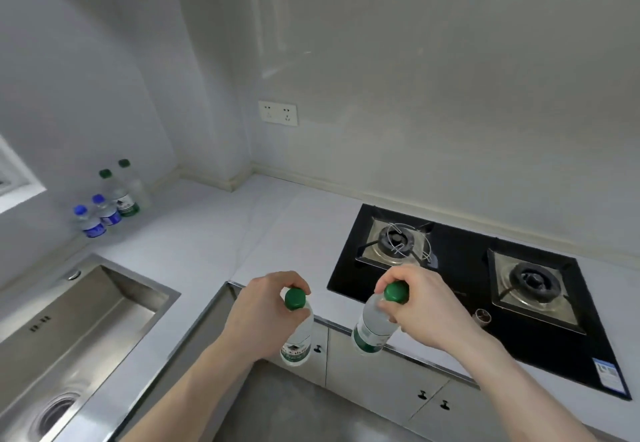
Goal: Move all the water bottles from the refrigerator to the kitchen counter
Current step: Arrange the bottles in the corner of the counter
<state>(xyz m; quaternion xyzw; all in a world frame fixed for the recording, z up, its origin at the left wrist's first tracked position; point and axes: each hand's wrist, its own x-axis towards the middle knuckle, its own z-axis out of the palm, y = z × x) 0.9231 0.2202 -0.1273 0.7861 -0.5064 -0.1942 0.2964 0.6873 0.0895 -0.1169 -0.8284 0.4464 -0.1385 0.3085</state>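
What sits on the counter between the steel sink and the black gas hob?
Nothing: the head view shows bare white counter between the steel sink and the black gas hob.

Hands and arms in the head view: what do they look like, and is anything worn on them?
Two bare forearms rise from the bottom edge, ending in the left hand and the right hand. No sleeves show as far as the frame reaches. No gloves, watch, bracelet or ring is visible. Fingernails look short and unpainted, though the picture is soft.
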